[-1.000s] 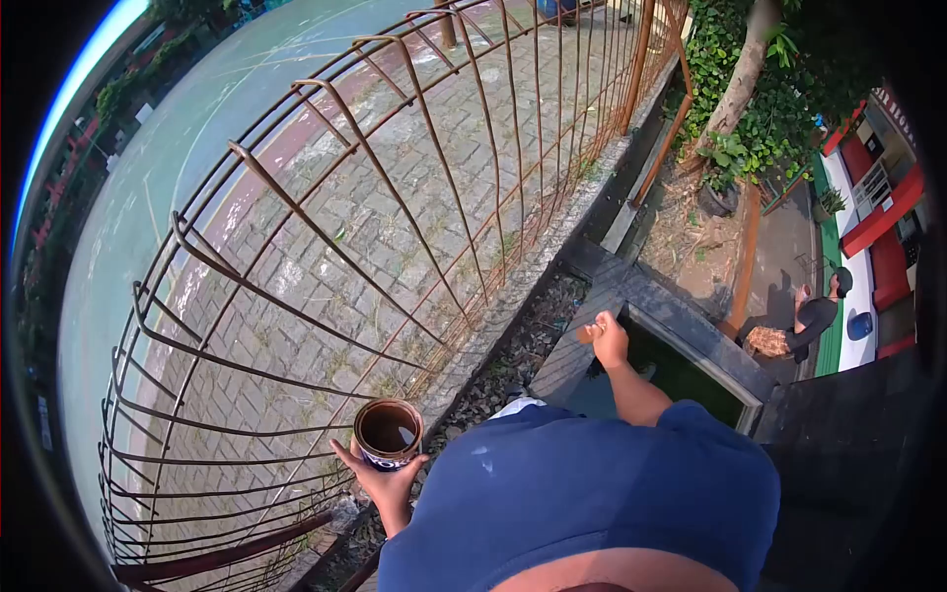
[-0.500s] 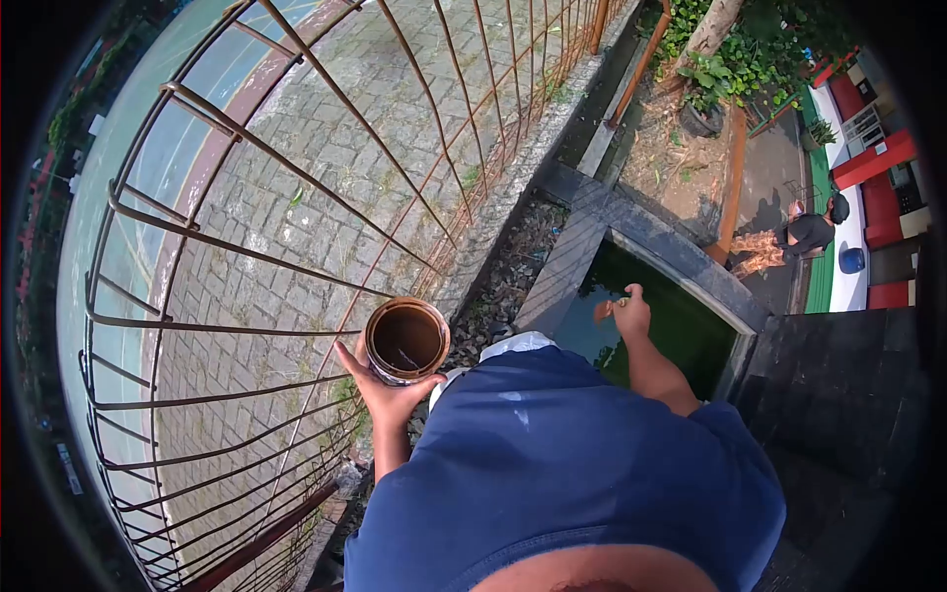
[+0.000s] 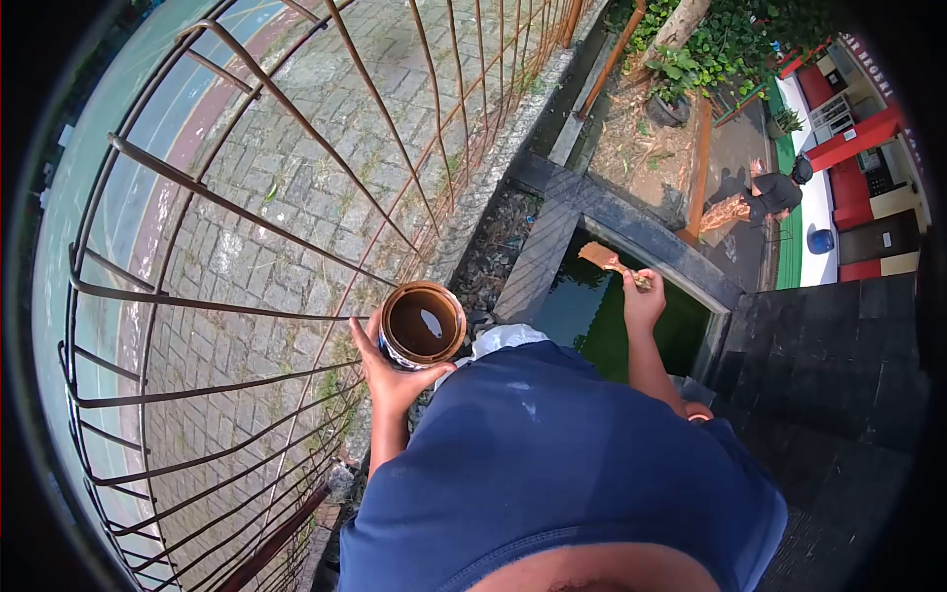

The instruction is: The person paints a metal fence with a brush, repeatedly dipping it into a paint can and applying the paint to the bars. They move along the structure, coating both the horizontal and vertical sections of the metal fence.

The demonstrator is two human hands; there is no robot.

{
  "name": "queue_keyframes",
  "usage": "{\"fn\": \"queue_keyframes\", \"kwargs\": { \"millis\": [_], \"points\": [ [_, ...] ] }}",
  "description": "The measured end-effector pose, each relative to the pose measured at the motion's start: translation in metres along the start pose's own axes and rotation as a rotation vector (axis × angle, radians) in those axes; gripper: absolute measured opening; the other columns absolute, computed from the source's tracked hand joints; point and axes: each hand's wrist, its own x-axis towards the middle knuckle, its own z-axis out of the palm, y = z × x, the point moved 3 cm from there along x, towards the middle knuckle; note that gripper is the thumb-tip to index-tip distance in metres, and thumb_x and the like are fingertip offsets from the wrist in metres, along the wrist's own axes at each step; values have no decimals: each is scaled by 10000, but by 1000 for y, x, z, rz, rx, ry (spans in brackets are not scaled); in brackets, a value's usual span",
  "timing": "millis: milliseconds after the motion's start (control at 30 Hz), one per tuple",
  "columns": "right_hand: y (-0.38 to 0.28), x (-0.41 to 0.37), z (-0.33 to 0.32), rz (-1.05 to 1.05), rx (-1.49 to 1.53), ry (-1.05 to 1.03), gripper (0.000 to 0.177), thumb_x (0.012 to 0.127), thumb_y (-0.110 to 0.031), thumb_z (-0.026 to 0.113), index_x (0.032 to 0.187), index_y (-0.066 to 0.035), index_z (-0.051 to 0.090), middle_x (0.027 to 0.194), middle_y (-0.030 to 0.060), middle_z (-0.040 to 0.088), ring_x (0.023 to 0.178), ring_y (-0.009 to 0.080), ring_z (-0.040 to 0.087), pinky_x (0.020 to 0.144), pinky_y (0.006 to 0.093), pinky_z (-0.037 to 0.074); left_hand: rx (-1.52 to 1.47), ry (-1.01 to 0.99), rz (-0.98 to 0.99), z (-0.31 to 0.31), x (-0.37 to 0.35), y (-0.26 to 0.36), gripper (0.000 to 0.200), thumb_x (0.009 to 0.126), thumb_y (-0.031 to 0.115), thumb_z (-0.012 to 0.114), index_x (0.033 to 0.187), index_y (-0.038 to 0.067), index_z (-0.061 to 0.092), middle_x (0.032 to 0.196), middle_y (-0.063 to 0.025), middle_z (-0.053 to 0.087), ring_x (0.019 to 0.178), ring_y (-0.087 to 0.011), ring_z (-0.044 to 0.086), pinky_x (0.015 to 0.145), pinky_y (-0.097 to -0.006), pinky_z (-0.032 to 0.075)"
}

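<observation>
My left hand (image 3: 391, 380) is wrapped round the side of an open can (image 3: 422, 324), which has brown liquid inside and a brown-stained rim. The can is upright beside the bars of a rusty metal fence (image 3: 286, 313). My right hand (image 3: 643, 298) grips the handle of a paint brush (image 3: 599, 256). The brush has a brown head pointing to the left, and it is held over a pool of dark green water (image 3: 617, 326).
Paving (image 3: 247, 237) lies beyond the fence at left. A stone ledge (image 3: 631, 217) borders the pool. Black tiles (image 3: 819, 375) are at right. A person in a black top (image 3: 774, 194) is near a red and white building. A tree trunk (image 3: 679, 25) stands at the top.
My right hand has turned, and the brush now shows fully, pointing left. The can has shifted slightly right and up, with a bright reflection in its liquid. The view has shifted a little.
</observation>
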Motion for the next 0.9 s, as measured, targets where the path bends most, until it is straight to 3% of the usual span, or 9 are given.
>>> {"fn": "queue_keyframes", "kwargs": {
  "millis": [167, 267, 400, 467, 533, 633, 733, 800, 900],
  "points": [
    [-4, -67, -76, 161, -158, 106, 290, 839, -63, 815, 1057, -35, 627, 881, 24, 700, 788, 69, 656, 717, 237, 539, 16, -57, 56, -2, -6, -17, 1678, 438, 539, 1004, 1582, 9, -103, 1462, -247, 495, 1311, -382, 550, 1122, -481, 418],
    [32, -61, -96, 162, -131, 142, 326, 844, -87, 818, 1120, -12, 661, 847, 22, 704, 772, 67, 659, 713, 236, 539, 37, -126, 68, 0, -5, -8, 1651, 463, 515, 1004, 1580, 8, -102, 1441, -253, 513, 1304, -390, 555, 1118, -491, 418],
    [5, -8, -70, 183, -148, 195, 338, 856, -168, 814, 1142, -14, 722, 805, 45, 729, 722, 95, 695, 703, 269, 554, -30, -106, 75, 5, 2, 1, 1646, 469, 505, 1008, 1571, -3, -105, 1440, -260, 504, 1301, -391, 557, 1117, -492, 415],
    [-6, 26, -50, 125, -101, 220, 269, 878, -233, 803, 1013, -12, 729, 789, 34, 705, 710, 96, 656, 694, 281, 530, -50, -83, 72, 11, 6, 1, 1641, 477, 503, 1008, 1570, -2, -107, 1445, -262, 495, 1305, -382, 552, 1121, -490, 409],
    [-3, 61, -26, 182, 13, 213, 254, 961, -272, 715, 939, -44, 607, 746, 19, 643, 678, 120, 646, 650, 284, 520, -14, -73, 85, 16, 11, 2, 1635, 486, 496, 1009, 1569, -2, -110, 1444, -263, 490, 1311, -375, 543, 1124, -489, 404],
    [-34, 94, 9, 377, 284, 177, 271, 975, -215, 683, 1059, -35, 499, 869, 90, 617, 629, 155, 637, 560, 288, 516, -5, -77, 159, 26, 27, 7, 1625, 541, 422, 1014, 1568, 27, -181, 1474, -246, 401, 1350, -340, 482, 1130, -468, 398],
    [-7, 131, 47, 246, 174, 50, 296, 937, -141, 716, 1074, -16, 486, 918, 116, 610, 632, 172, 652, 568, 278, 517, -56, -1, 95, 47, 43, 11, 1622, 519, 463, 1011, 1572, 18, -140, 1476, -253, 423, 1325, -361, 510, 1128, -478, 394],
    [34, 167, 75, 145, 61, -34, 358, 849, -92, 778, 1091, -48, 518, 945, 121, 643, 744, 276, 683, 683, 368, 542, -50, 39, 65, 66, 58, 14, 1622, 514, 479, 1009, 1575, 19, -129, 1489, -260, 418, 1320, -365, 516, 1138, -484, 382],
    [4, 198, 99, -74, -241, -99, 422, 790, -104, 812, 1118, -109, 547, 989, 139, 684, 902, 387, 684, 800, 455, 527, 14, 52, 91, 100, 88, 12, 1616, 528, 463, 1009, 1574, 25, -142, 1487, -254, 411, 1331, -360, 504, 1143, -484, 376]
  ]
}}
